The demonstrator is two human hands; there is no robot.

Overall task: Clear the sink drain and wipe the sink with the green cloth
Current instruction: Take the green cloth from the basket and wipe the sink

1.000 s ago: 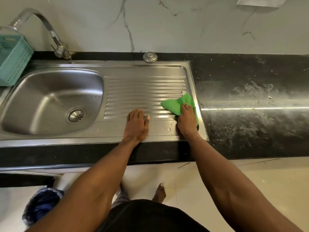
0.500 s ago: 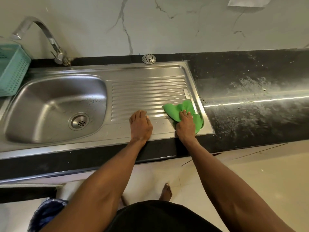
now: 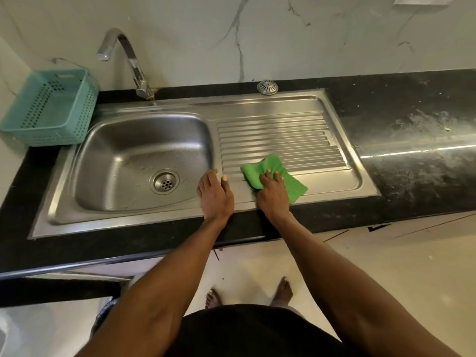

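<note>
The right hand (image 3: pixel 273 194) presses the green cloth (image 3: pixel 273 173) flat against the near part of the ribbed drainboard (image 3: pixel 283 140), fingers bent onto the fabric, with the cloth spread out to the right of the hand. The left hand (image 3: pixel 215 195) lies flat, fingers straight, on the steel strip between the sink (image 3: pixel 128 163) basin and the drainboard. The drain (image 3: pixel 165 182) sits at the basin floor, left of both hands. A round strainer cap (image 3: pixel 268 87) rests on the black worktop (image 3: pixel 412 112) at the far edge, a teal basket (image 3: pixel 51 109) stands far left beside the tap (image 3: pixel 128 60).
</note>
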